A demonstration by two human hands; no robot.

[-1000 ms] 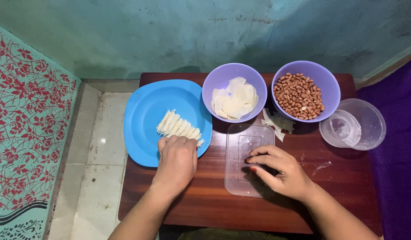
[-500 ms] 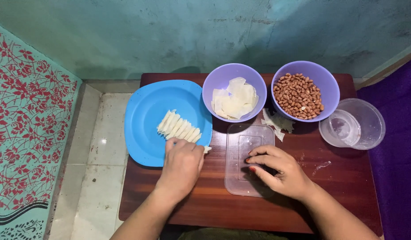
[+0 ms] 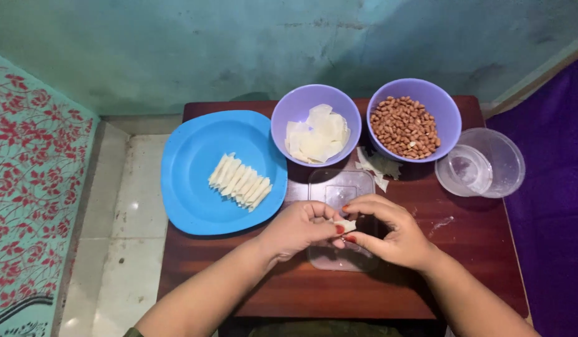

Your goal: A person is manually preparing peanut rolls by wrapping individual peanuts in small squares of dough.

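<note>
Pale wrapper piece [image 3: 346, 224] sits pinched between both hands at lower centre of the frame, over a clear plastic lid [image 3: 339, 187] on the table [image 3: 464, 262]. Left hand [image 3: 298, 228] and right hand [image 3: 389, 234] meet, fingertips clamped on it, apparently rolling. Finished rolls [image 3: 240, 181] lie on the blue plate [image 3: 195, 206] at left.

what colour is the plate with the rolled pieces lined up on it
Bright blue plate, seen clearly in the head view.

A dark reddish wooden bench [image 3: 476, 262] stands against a mottled teal wall [image 3: 239, 43]. Pale floor tiles [image 3: 117, 237] run along its left beside teal cloth with red flowers [image 3: 26, 187]; purple fabric [image 3: 551, 206] lies right.
</note>
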